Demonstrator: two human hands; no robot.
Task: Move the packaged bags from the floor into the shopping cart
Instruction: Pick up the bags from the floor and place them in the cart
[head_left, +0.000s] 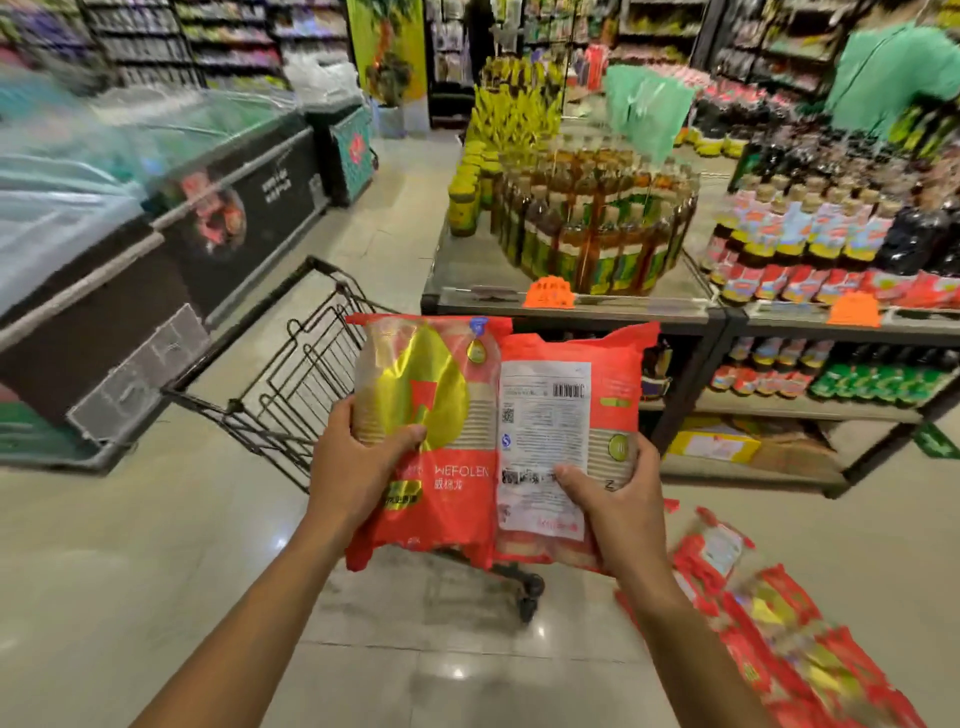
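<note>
Packaged bags: two red ones held up side by side in front of the chest, long axes roughly vertical, tops tilted slightly away from the camera. Left bag (436, 441) shows its front face, gold leaf graphic and "WEFOLEN" print. Right bag (566, 431) shows its back, white label panel with barcode near the top. Inner edges touch or overlap at the middle; can't tell which.

Both sit above the shopping cart (291, 384), a black wire basket tilted in view, mostly hidden behind the bags, one caster visible below them. Neither bag is in the basket.

More red bags on the floor (779, 623) at lower right, blurred, lying flat in a loose pile, near the right forearm.

Surroundings: chest freezer (156, 270) along the left, display shelf (571, 306) straight ahead with a ring of bottles (597, 228) on top, just beyond the cart. Nothing between the bags and the basket.

Left hand (358, 467) clamped on the left bag's outer edge, thumb across the front, fingers behind. Right hand (618, 499) clamped on the right bag's lower outer edge, thumb on the label panel. Both forearms extended forward and up, converging toward the bags.
</note>
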